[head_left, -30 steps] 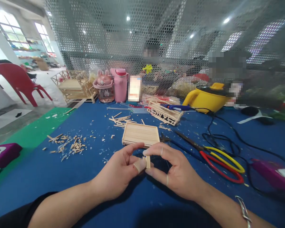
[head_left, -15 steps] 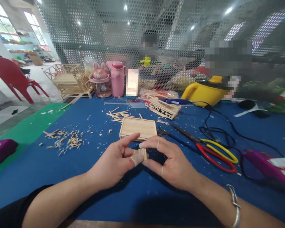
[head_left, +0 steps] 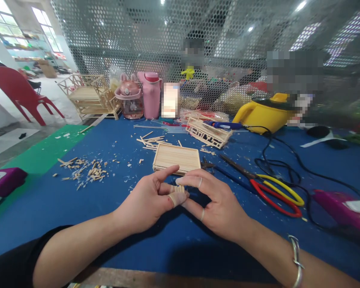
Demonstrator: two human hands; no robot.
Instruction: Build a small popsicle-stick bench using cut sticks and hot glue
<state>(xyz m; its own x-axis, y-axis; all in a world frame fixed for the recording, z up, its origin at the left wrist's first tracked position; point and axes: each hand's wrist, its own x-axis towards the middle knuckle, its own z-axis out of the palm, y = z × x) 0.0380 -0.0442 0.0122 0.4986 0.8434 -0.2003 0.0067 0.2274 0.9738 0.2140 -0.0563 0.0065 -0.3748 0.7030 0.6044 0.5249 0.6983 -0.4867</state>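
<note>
Between my two hands is a small bundle of short wooden sticks [head_left: 181, 188], partly covered by the fingertips. My left hand [head_left: 151, 198] pinches it from the left, thumb in front, index finger stretched out above. From the right, my right hand [head_left: 213, 200] has its fingertips closed on the same sticks. Bands wrap several of the fingers. Just beyond the hands lies a flat wooden stick panel [head_left: 178, 156] with a raised rim. Loose wooden sticks [head_left: 153, 141] are scattered behind it.
Scissors [head_left: 267, 188], dark pliers [head_left: 228, 174] and a black cable [head_left: 303, 160] lie on the right. Stick offcuts [head_left: 96, 170] are at left. A small stick frame [head_left: 210, 133], a pink bottle [head_left: 151, 96] and a yellow pot [head_left: 262, 116] stand behind, before a perforated metal screen [head_left: 123, 40].
My hands have closed in slightly on the short sticks, and the left thumb now covers more of them. The whole view has shifted a little; the things on the table lie as before.
</note>
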